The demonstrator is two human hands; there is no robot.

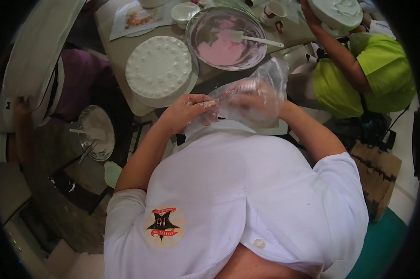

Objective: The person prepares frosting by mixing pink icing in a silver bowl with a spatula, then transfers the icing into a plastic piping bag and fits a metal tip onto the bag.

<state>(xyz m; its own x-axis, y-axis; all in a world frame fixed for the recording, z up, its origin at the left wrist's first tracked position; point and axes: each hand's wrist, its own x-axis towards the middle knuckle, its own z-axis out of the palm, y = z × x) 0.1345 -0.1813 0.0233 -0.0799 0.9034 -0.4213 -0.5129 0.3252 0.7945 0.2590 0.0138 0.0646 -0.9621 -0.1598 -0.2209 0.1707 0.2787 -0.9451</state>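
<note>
My left hand [187,111], smeared with cream at the fingers, pinches the narrow end of a clear plastic bag [278,71] in front of my chest. Through the film shows my right hand [251,99], blurred; whether it grips the plastic from within is unclear. A silvery textured patch [243,88] shines in the bag, too blurred to name. Beyond my left hand, a round white-frosted cake [157,66] with small piped dots around its top sits on a round board [195,75]. Right of it, a metal bowl [262,57] holds pink cream [218,52] and a white-handled spatula [260,40].
A white tub [185,13], paper cup [273,13] and printed sheet [140,17] lie on the table [121,52]. At right, a person in lime green [363,76] lifts a frosted cake [337,12]. Another person stands left, near a lower cream bowl [97,130]. Stacked cardboard [375,174] stands right.
</note>
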